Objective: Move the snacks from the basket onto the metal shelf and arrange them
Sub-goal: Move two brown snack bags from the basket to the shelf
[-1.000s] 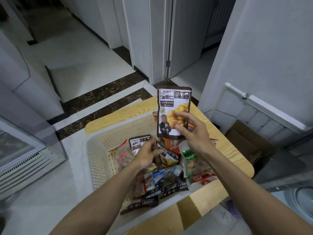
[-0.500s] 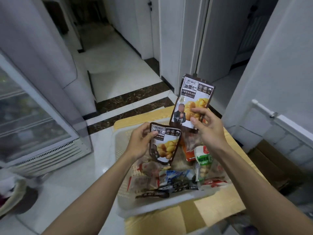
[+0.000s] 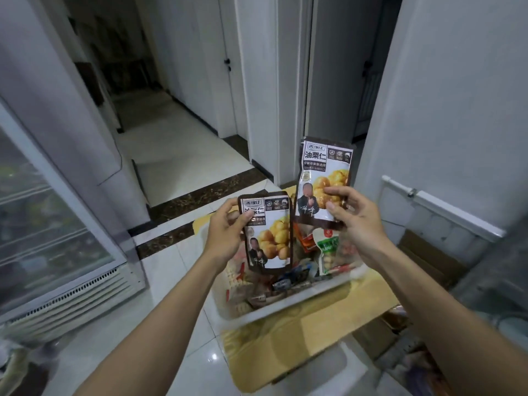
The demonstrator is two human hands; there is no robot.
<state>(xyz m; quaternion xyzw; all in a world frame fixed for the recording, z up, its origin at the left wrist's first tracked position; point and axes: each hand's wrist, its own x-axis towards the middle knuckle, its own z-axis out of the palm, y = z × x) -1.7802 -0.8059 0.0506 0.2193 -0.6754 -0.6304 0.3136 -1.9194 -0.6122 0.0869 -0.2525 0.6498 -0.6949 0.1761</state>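
My left hand [image 3: 225, 232] pinches one chestnut-kernel pouch [image 3: 268, 238] near its upper left corner, holding it upright above the basket [image 3: 285, 308]. Just to its right, a second chestnut-kernel pouch [image 3: 323, 178] sits higher, gripped low down by my right hand [image 3: 354, 221]. I judge progress as early: many snacks [image 3: 328, 247] remain in the basket, and the metal shelf is not in view. One second earlier, the left pouch lay low among the basket contents; it is now lifted clear.
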